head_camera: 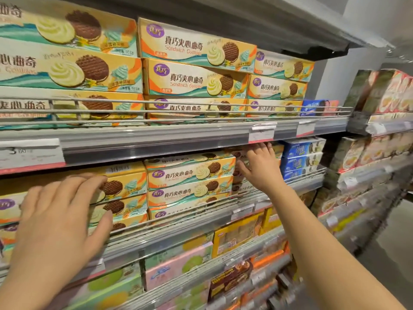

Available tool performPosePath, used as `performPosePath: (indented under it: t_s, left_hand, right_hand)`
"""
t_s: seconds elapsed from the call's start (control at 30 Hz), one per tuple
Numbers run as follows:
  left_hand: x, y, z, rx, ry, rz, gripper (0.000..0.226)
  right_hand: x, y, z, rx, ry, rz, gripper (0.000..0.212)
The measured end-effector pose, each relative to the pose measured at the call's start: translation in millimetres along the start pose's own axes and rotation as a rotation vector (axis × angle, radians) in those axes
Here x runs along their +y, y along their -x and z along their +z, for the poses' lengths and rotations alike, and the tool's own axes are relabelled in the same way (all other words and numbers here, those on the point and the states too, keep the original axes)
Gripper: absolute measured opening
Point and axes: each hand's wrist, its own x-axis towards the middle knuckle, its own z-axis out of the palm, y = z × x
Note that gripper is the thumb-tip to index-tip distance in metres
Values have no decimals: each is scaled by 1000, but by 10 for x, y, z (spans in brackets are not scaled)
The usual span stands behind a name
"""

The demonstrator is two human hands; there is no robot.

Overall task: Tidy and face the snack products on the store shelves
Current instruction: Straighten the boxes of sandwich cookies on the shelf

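- Pressing flat on the box fronts: left hand, fingers spread and fairly straight, palm against the leftmost stack of sandwich cookie boxes on the middle shelf. Nothing gripped.
- Right hand reaches further right on the same shelf, fingers extended and touching a stack of brown-printed boxes wedged between the centre yellow stack and the blue cookie boxes. Fingertips sit up near the shelf edge above. Contact only; can't see any curl round a box.
- Centre yellow stack: three boxes with fronts facing out behind the wire rail, top one showing its lid.
- Upper shelf: more yellow sandwich cookie boxes in several stacks, three high, fronts out. The top box of the middle stack sits skewed and juts forward of the ones under it. One blue pack at the far right end.
- Price tags clipped on the upper shelf strip.
- Lower shelves: pink and green boxes, an orange windowed box, a dark brown box.
- Neighbouring bay to the right holds more packs, blurred.
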Motion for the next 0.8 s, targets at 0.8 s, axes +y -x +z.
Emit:
performPosePath:
  t_s: [0.8]
  left_hand:
    - [156, -53, 50, 18, -5, -157, 64]
  right_hand:
    - [285, 7, 60, -36, -24, -155, 60]
